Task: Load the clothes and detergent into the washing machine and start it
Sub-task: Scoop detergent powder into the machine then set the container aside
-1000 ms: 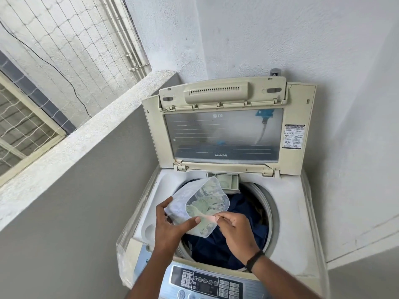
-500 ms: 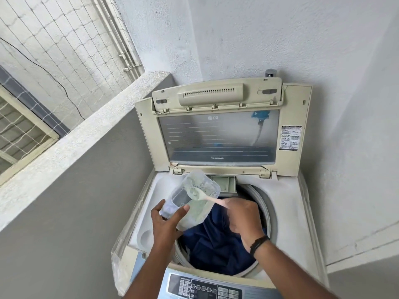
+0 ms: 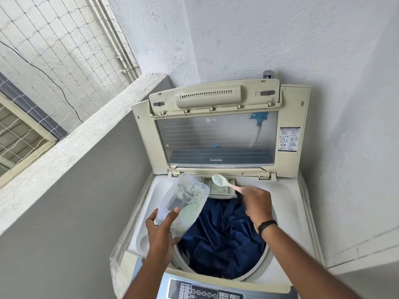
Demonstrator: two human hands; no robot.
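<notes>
Now that the spoon [image 3: 224, 183] has come out of the clear tub [image 3: 185, 205], you are carrying a scoop of pale green detergent over the small dispenser drawer [image 3: 222, 189] at the far edge of the opening, where a moment ago it was still digging inside the tub. Your right hand [image 3: 257, 205] is pinching the pink handle, and your left hand [image 3: 160, 233] is gripping the tilted tub over the near-left rim of the washing machine [image 3: 285, 234]. The dark blue clothes [image 3: 222, 236] are already lying in the drum, so loading looks done and the detergent step seems to be under way; starting is still waiting. The raised lid [image 3: 216, 139] is showing the LG logo mirrored, plus a sticker too small to read. The control panel [image 3: 205, 291] is sitting at the near edge, its labels illegible.
</notes>
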